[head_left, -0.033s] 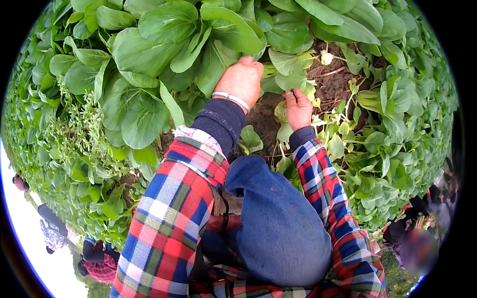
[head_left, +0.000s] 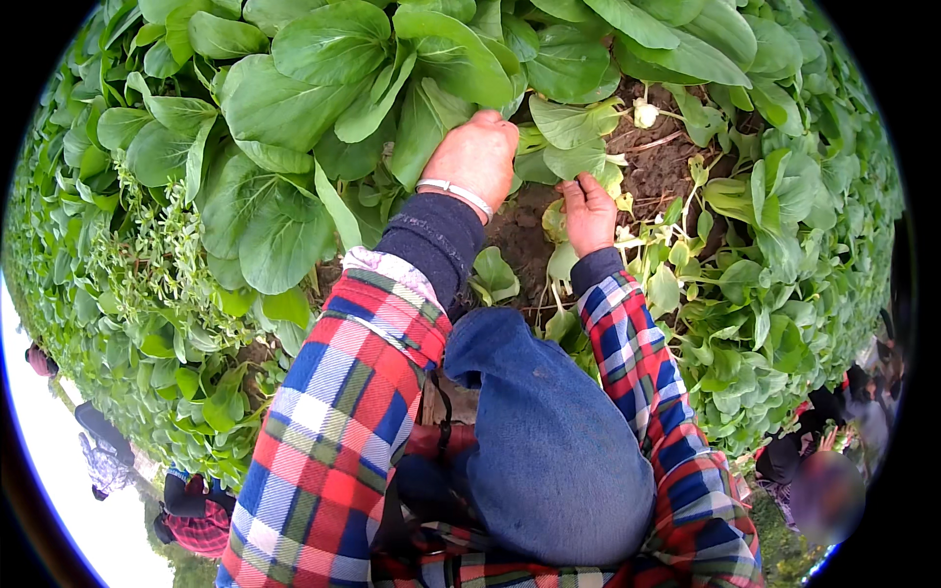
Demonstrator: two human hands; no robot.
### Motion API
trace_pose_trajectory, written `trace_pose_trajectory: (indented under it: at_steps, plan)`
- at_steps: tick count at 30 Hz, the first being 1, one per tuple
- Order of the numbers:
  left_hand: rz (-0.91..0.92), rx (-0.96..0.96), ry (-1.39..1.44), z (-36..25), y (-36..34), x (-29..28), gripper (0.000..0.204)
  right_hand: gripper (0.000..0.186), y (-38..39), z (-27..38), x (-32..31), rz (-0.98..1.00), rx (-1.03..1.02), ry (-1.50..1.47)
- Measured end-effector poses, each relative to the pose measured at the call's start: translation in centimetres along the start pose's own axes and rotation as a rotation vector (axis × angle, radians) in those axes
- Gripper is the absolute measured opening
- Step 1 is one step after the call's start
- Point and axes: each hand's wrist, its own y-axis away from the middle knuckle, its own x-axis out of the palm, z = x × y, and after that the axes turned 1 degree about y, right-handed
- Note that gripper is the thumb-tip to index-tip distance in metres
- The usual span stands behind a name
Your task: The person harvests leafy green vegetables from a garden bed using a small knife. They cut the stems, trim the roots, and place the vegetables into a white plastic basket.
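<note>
My left hand (head_left: 473,162), a white band at its wrist, is closed among the leaves of a large bok choy plant (head_left: 338,49). Its fingertips are hidden, but it appears to grip the plant's leaf stalks. To its right, my right hand (head_left: 590,216) pinches the lower edge of a bok choy leaf (head_left: 578,160) between thumb and fingers. A yellowing leaf (head_left: 555,221) hangs beside the right fingers. Brown soil (head_left: 520,227) shows between the two hands.
A pale cut stump (head_left: 645,115) sits in the soil at the upper right. Small loose leaves (head_left: 665,287) lie right of my right wrist. My denim-covered knee (head_left: 549,431) rises between my forearms. Dense greens surround me; other people (head_left: 196,519) are at the lower left and lower right.
</note>
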Motion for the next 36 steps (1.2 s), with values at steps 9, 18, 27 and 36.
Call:
trace_pose_trajectory:
  at_steps: [9, 18, 27, 36]
  plan:
    - [-0.012, 0.004, 0.093, 0.6, 1.5, 0.8, 0.026, 0.009, -0.4, 2.1, -0.1, 0.156, 0.266, -0.320]
    - [-0.077, -0.337, 0.757, 2.1, 5.1, -0.6, 0.027, 0.016, 4.1, 2.2, -0.7, 0.169, 0.294, -0.608]
    - [0.255, -0.683, 1.183, -1.9, 13.4, -4.1, 0.028, 0.029, 6.8, 8.5, -0.7, 0.429, 0.437, -0.853]
    - [0.186, -0.258, 0.060, -5.5, 12.7, -3.8, 0.081, 0.022, 8.3, 9.2, 0.4, 0.642, 0.446, -0.650]
